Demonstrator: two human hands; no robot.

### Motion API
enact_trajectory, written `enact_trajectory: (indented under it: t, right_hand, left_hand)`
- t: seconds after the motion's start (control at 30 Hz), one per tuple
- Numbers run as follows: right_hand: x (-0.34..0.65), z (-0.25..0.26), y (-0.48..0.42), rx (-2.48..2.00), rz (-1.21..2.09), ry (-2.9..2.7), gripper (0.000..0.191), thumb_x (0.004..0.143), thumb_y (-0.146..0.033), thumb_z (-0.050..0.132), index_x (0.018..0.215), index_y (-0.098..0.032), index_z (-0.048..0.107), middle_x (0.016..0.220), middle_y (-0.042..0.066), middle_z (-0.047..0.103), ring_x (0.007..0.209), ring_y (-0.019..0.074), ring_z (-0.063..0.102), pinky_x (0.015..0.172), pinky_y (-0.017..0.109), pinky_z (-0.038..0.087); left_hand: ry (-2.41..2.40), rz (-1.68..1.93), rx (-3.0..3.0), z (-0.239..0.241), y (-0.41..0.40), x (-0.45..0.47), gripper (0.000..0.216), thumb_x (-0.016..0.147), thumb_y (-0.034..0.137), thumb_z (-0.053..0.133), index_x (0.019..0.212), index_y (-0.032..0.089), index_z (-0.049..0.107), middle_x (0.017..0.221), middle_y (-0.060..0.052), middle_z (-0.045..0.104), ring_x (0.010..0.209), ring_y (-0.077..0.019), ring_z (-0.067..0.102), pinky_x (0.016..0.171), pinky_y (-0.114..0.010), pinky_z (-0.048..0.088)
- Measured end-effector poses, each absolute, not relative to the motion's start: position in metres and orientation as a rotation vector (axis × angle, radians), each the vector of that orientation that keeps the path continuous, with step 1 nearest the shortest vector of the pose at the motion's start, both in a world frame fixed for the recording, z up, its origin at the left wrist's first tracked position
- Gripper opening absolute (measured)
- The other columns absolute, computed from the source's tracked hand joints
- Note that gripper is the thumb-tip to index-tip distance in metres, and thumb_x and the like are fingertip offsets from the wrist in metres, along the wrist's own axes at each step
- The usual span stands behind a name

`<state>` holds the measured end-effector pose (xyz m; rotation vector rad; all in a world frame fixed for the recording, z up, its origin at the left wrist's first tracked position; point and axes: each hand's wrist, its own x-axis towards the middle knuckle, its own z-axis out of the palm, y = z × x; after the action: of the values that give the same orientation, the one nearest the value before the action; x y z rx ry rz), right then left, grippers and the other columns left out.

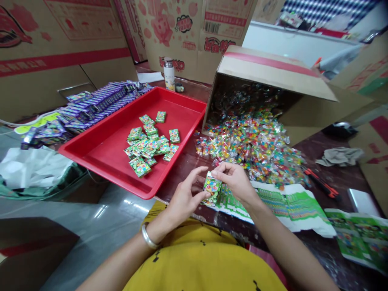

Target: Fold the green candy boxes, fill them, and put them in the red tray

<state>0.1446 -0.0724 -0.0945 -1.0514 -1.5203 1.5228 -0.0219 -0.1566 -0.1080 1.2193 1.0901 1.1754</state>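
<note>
A small green printed candy box stands between my hands at the table's front edge. My left hand grips its lower left side with thumb and fingers. At the box's white top flap, my right hand pinches with thumb and forefinger. Under and beside my right hand lie overlapping rows of flat green cartons. Just beyond is a heap of small clear packets of colourful candies, spilling from a tipped cardboard box. Several filled-looking green boxes lie in the red tray to the left.
Purple packs are stacked behind the tray, near a thermos flask. Red-handled pliers, a grey cloth and green printed sheets lie right. Large cartons wall the back. Another person's sleeve shows upper right.
</note>
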Motion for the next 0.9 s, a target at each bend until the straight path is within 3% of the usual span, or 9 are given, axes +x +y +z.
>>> enact_trajectory:
  t: [0.23,0.33,0.4,0.47,0.57,0.67,0.73,0.83,0.9]
  right_hand:
    - [0.142,-0.095,-0.093,-1.003,1.206,-1.654,0.023,0.087,-0.033,0.067,0.068,-0.019,0.065,0.079,0.003,0.067,0.075,0.0177,0.061,0.071,0.031,0.049]
    - [0.151,-0.096,-0.104,-0.958,1.248,-1.742,0.022,0.094,-0.035,0.056,0.092,-0.021,0.073,0.103,0.008,0.069,0.092,0.0206,0.064,0.072,0.03,0.051]
    - [0.163,-0.101,-0.1,-0.964,1.304,-1.773,0.028,0.094,-0.038,0.055,0.115,-0.024,0.068,0.121,0.009,0.064,0.103,0.0225,0.063,0.07,0.03,0.053]
    - [0.179,-0.109,-0.086,-1.082,1.194,-1.77,0.035,0.093,-0.038,0.057,0.125,-0.025,0.062,0.119,0.008,0.066,0.1,0.0228,0.064,0.071,0.031,0.053]
    - [0.198,-0.124,-0.057,-1.34,0.745,-1.903,0.021,0.091,-0.036,0.059,0.099,-0.021,0.071,0.091,0.006,0.07,0.079,0.0209,0.066,0.07,0.032,0.049]
    - [0.196,-0.131,-0.034,-1.427,0.485,-2.219,0.02,0.093,-0.03,0.055,0.088,-0.022,0.072,0.088,0.004,0.07,0.076,0.0192,0.065,0.067,0.029,0.044]
    - [0.185,-0.131,-0.025,-1.49,0.372,-2.336,0.02,0.094,-0.029,0.054,0.092,-0.023,0.073,0.092,0.005,0.071,0.078,0.0193,0.065,0.065,0.028,0.042]
    - [0.173,-0.127,-0.021,-1.535,0.34,-2.408,0.02,0.093,-0.032,0.056,0.088,-0.023,0.073,0.091,0.005,0.07,0.077,0.02,0.064,0.065,0.029,0.041]
    - [0.173,-0.127,-0.026,-1.506,0.358,-2.465,0.02,0.092,-0.036,0.06,0.085,-0.024,0.073,0.089,0.004,0.07,0.08,0.0207,0.064,0.068,0.029,0.042]
  left_hand:
    - [1.089,1.138,1.172,-0.108,-0.161,-0.021,0.047,0.083,0.018,0.066,0.129,0.025,0.056,0.108,-0.005,0.064,0.093,-0.0183,0.063,0.079,-0.028,0.054]
    - [1.127,1.139,1.178,-0.107,-0.162,-0.024,0.035,0.085,0.021,0.066,0.119,0.022,0.059,0.105,-0.005,0.065,0.089,-0.0173,0.064,0.076,-0.026,0.054]
    - [1.204,1.17,1.257,-0.101,-0.157,-0.037,0.033,0.086,0.021,0.063,0.119,0.023,0.058,0.105,-0.004,0.065,0.088,-0.017,0.065,0.076,-0.027,0.055]
    - [1.388,1.237,1.426,-0.088,-0.145,-0.062,0.032,0.087,0.022,0.062,0.119,0.024,0.059,0.109,-0.005,0.063,0.089,-0.0175,0.065,0.079,-0.029,0.055]
    - [1.894,1.247,1.734,-0.063,-0.121,-0.106,0.041,0.086,0.023,0.064,0.127,0.025,0.058,0.114,-0.007,0.062,0.093,-0.0214,0.065,0.088,-0.037,0.053]
    - [2.174,1.09,1.995,-0.053,-0.107,-0.12,0.06,0.084,0.024,0.067,0.14,0.024,0.046,0.124,-0.012,0.058,0.112,-0.0303,0.058,0.098,-0.048,0.046]
    - [2.091,1.089,2.105,-0.064,-0.109,-0.102,0.058,0.087,0.026,0.065,0.14,0.021,0.042,0.128,-0.014,0.056,0.117,-0.0291,0.055,0.1,-0.046,0.045]
    - [1.782,0.879,2.159,-0.099,-0.125,-0.052,0.035,0.09,0.035,0.061,0.121,0.02,0.053,0.111,-0.009,0.064,0.102,-0.0229,0.061,0.09,-0.037,0.052]
    - [1.708,0.595,2.14,-0.121,-0.136,-0.02,0.047,0.082,0.048,0.068,0.117,0.02,0.054,0.111,-0.009,0.063,0.104,-0.0265,0.06,0.086,-0.039,0.053]
